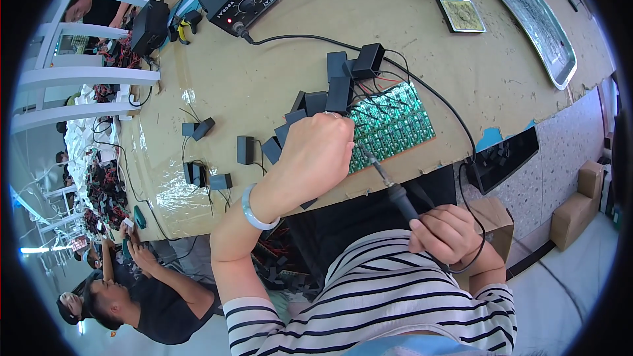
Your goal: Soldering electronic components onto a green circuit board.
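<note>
My right hand (448,234) is wrapped round the handle of a soldering iron (401,202). Its metal tip slants up and left onto the green circuit board panel (402,122), close to my left fingers. Over the panel's left edge, my left hand (320,151) is closed with the fingertips pointing down; the hand itself hides whatever they pinch. Small black boxes (339,95) with thin wires crowd beside and behind that hand. Several of the wires run onto the panel, which lies flat near the table's front edge.
A soldering station (239,1) with a lit red light feeds a black cable across the table. An iron stand with a yellow sponge (463,14) and a metal tray (527,23) lie far right. More black boxes (195,174) sit left. Other people work at the far left.
</note>
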The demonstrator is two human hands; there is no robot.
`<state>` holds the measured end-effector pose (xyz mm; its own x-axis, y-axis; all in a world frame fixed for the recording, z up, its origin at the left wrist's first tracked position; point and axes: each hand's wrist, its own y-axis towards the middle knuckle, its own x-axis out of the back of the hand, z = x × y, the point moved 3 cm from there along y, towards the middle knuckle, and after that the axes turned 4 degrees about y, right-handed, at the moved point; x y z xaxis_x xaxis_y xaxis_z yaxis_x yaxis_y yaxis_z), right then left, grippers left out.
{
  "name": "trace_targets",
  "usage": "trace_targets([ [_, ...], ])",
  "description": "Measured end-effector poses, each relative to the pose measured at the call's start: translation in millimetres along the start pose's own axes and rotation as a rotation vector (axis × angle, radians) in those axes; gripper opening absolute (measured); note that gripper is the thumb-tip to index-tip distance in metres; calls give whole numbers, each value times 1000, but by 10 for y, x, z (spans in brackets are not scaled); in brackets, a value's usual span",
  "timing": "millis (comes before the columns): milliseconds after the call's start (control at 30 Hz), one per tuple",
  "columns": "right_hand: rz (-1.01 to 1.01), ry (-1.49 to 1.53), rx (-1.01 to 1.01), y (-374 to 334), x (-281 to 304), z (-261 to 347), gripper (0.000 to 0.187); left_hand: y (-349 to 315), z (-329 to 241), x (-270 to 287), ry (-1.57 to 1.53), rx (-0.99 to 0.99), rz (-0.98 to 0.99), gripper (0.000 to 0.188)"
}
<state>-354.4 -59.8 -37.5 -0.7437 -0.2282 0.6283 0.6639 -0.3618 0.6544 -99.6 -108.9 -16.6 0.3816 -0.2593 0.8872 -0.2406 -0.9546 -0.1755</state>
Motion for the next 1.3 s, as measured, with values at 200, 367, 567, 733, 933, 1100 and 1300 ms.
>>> trace_targets([
  [200,-75,29,-116,-14,221,-5,20,1,-25,14,19,-16,-30,9],
  [367,-80,-4,-163,-33,202,-22,18,-1,-24,3,20,-2,-34,8],
  [567,-87,8,-145,-23,229,0,17,-29,-50,43,22,26,5,6],
  [733,-90,10,-161,-49,239,5,18,-166,-56,74,5,-7,-82,9],
  [933,-86,16,-160,-52,236,-1,19,-350,-57,88,181,-212,-170,26],
  [1100,-62,30,-155,-48,239,24,18,-433,-166,113,434,-210,-248,27],
  [1300,-63,136,-132,-109,143,49,18,-393,-131,-127,385,-328,-320,20],
])
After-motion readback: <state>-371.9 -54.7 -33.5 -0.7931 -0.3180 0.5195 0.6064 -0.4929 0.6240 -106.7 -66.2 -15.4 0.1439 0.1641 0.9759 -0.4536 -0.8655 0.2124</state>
